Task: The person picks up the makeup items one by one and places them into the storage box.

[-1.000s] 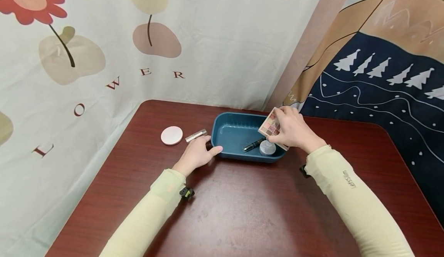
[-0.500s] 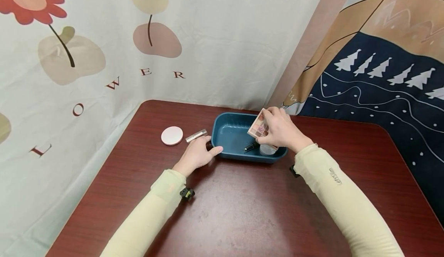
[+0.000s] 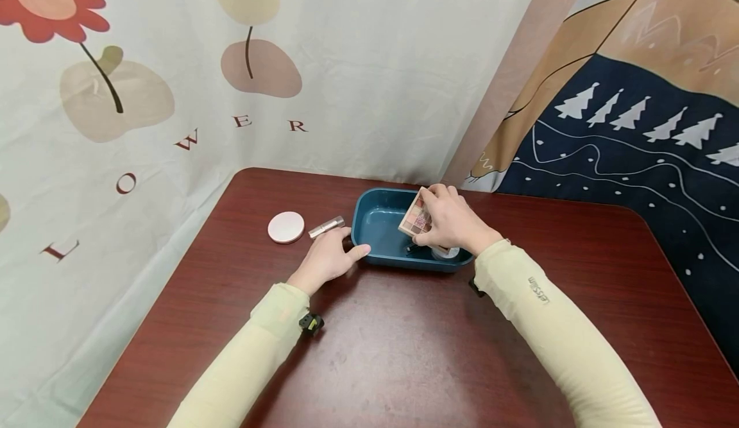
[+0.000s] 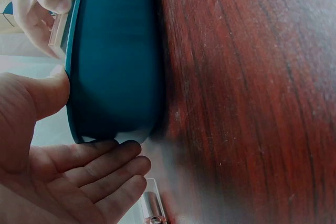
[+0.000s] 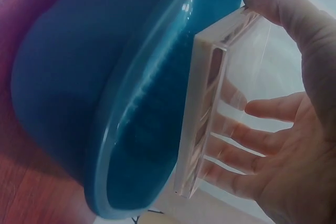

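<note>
**Tilted palette (image 3: pixel 414 217) held over blue tray (image 3: pixel 378 228)**

The palette was gripped in the right hand (image 3: pixel 455 220), thumb on one side and fingers on the other, narrowed to its width; it hung aslant over the tray's right part, and whether its lower edge touched anything inside could not be told. The step in hand was judged to be setting the palette into the tray; the next move seemed to call for levelling it over the bare left part, because a round tub (image 3: pixel 444 255) and a dark pen (image 3: pixel 410 248), both partly hidden, crowded the near right; catching the tub was the likely fault. The left hand (image 3: pixel 326 258) was spread at the tray's left end, thumb at the rim, fingers nearly straight, apparently steadying it; the palette stood well to its right. Just past those fingers lay a clear tube (image 3: pixel 326 226); farther left, apart, lay a pale compact (image 3: pixel 285 228); both rested on the table (image 3: pixel 375 344).
</note>
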`<state>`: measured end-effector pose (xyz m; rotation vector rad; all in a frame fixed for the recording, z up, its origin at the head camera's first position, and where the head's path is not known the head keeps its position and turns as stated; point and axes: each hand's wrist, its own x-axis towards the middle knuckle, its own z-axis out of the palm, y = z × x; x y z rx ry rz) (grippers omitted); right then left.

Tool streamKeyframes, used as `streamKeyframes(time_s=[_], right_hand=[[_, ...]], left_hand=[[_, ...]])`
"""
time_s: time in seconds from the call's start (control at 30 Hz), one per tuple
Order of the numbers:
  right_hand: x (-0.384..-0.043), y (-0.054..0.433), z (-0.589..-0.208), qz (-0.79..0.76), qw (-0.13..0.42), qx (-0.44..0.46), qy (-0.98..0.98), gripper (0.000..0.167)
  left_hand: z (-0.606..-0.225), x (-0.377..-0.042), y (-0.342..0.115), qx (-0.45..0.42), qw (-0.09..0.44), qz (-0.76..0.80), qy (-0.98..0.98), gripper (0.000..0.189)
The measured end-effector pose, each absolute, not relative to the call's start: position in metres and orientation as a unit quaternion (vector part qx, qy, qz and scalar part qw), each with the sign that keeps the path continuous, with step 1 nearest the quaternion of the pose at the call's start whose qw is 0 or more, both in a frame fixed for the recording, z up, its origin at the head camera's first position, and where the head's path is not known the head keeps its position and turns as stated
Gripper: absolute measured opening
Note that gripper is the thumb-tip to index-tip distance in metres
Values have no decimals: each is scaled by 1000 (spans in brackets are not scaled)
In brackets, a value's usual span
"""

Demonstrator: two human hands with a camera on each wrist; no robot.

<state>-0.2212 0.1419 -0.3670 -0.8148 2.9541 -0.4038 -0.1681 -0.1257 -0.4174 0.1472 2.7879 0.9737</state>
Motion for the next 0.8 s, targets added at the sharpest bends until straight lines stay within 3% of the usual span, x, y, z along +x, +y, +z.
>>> streamKeyframes(time_s=[0.27,0.8], right_hand=[[-223,130,-370,-129,39,-280,950,70],[-230,107,-370,-118,79,-273,952,75]], left_hand=[[-418,-168,-126,46,95,327,939,71],[-418,-169,-125,50,94,317,943,72]])
